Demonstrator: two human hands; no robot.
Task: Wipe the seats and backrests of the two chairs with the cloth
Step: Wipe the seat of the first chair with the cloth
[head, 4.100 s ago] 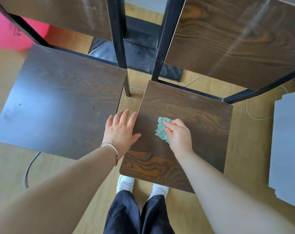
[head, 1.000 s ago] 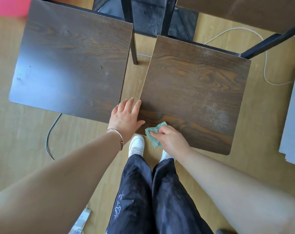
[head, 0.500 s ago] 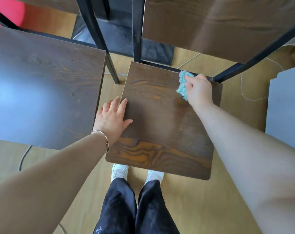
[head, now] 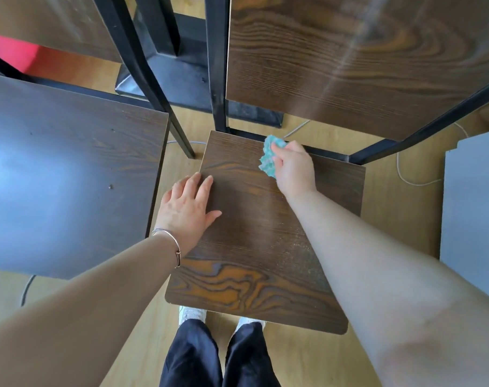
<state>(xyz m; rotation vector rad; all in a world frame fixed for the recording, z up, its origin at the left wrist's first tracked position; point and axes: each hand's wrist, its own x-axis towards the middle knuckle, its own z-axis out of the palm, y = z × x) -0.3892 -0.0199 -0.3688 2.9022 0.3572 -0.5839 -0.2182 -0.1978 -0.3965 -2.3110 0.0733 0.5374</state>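
Two dark wood-grain chairs with black metal frames stand side by side. My right hand (head: 293, 169) grips a crumpled teal cloth (head: 269, 157) and presses it on the right chair's seat (head: 260, 247), near its back edge by the frame. My left hand (head: 186, 210) lies flat with straight fingers on the left edge of that same seat. The right chair's backrest (head: 349, 57) rises just behind the cloth. The left chair's seat (head: 70, 174) is to the left, with its backrest (head: 47, 23) at the top left.
A black metal base plate (head: 187, 82) sits on the wooden floor behind the chairs. A grey board (head: 472, 208) lies at the right. White cables (head: 411, 177) run over the floor. Something red (head: 11, 54) shows at the far left. My legs and shoes (head: 218, 353) are below the seat.
Over the last second my right hand carried the cloth from the seat's front edge to its back edge, then slightly left along it. My left hand stayed on the seat's left edge.
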